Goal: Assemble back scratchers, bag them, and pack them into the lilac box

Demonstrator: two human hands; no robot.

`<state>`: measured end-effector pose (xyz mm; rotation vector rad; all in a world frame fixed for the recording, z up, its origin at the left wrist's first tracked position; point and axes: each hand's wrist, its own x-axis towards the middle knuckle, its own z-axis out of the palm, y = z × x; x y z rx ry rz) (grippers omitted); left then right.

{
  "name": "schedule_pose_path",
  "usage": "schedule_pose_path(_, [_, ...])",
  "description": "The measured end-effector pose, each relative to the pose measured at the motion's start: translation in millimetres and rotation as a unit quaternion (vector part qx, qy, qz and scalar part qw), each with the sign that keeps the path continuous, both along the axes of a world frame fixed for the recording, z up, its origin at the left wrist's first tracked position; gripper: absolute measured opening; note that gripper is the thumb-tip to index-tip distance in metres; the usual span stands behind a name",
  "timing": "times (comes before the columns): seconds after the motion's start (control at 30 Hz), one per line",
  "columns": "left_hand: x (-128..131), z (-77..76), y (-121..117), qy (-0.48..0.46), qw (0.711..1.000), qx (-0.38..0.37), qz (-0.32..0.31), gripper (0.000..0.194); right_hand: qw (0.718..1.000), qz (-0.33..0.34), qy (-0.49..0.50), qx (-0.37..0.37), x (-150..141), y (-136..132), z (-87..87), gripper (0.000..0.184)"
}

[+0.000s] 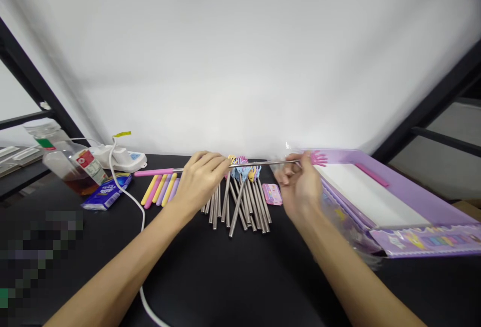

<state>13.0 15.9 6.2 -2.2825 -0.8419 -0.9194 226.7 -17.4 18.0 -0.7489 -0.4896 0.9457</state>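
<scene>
My left hand (198, 179) and my right hand (298, 183) both grip one long thin metal rod (263, 163) held level above the black table (233, 277). The rod carries a pink handle (152, 172) at its left end and a small pink hand-shaped tip (318, 157) at its right end. My left fingers pinch the rod near the middle; my right fingers are closed on it just short of the pink tip. Under the rod lies a fan of several metal rods (240, 202) with little coloured hand tips.
Several yellow, pink and purple sleeves (160, 189) lie left of the pile. A small pink pack (272, 194) lies right of it. An open purple box (376, 192) stands on the right. A bottle (65, 164), blue packet (106, 192), white charger (122, 158) and cable are at left.
</scene>
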Motion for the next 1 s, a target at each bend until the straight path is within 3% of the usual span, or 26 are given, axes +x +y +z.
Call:
schedule_pose_path(0.1, [-20.1, -0.1, 8.7, 0.016, 0.999, 0.007, 0.047, 0.017, 0.997, -0.072, 0.033, -0.006, 27.8, 5.2, 5.7, 0.049])
schedule_pose_path(0.2, [-27.1, -2.2, 13.9, 0.019, 0.999, 0.0, 0.047, 0.02, 0.996, -0.081, 0.031, -0.004, 34.4, 7.9, 3.1, 0.05])
schedule_pose_path(0.4, [4.9, -4.9, 2.7, 0.007, 0.999, 0.022, -0.042, 0.021, 0.995, 0.099, -0.029, -0.008, -15.8, -2.3, -11.5, 0.041])
schedule_pose_path(0.67, [-7.9, -3.8, 3.8, 0.006, 1.0, 0.01, -0.024, 0.016, 0.998, 0.056, -0.024, 0.017, 0.0, 0.7, -8.9, 0.04])
schedule_pose_path(0.8, [2.1, -2.6, 0.6, -0.002, 0.999, 0.03, -0.041, 0.019, 0.986, 0.132, -0.101, 0.025, -12.4, -2.1, -19.4, 0.041])
schedule_pose_path(0.9, [15.1, 0.2, -6.1, 0.008, 0.999, 0.007, -0.049, 0.023, 0.966, 0.212, -0.147, 0.019, -28.5, -5.5, -25.1, 0.046])
schedule_pose_path(1.0, [20.6, 2.5, -10.1, 0.008, 0.998, -0.024, -0.051, 0.027, 0.954, 0.25, -0.166, 0.025, -32.8, -6.7, -23.2, 0.045])
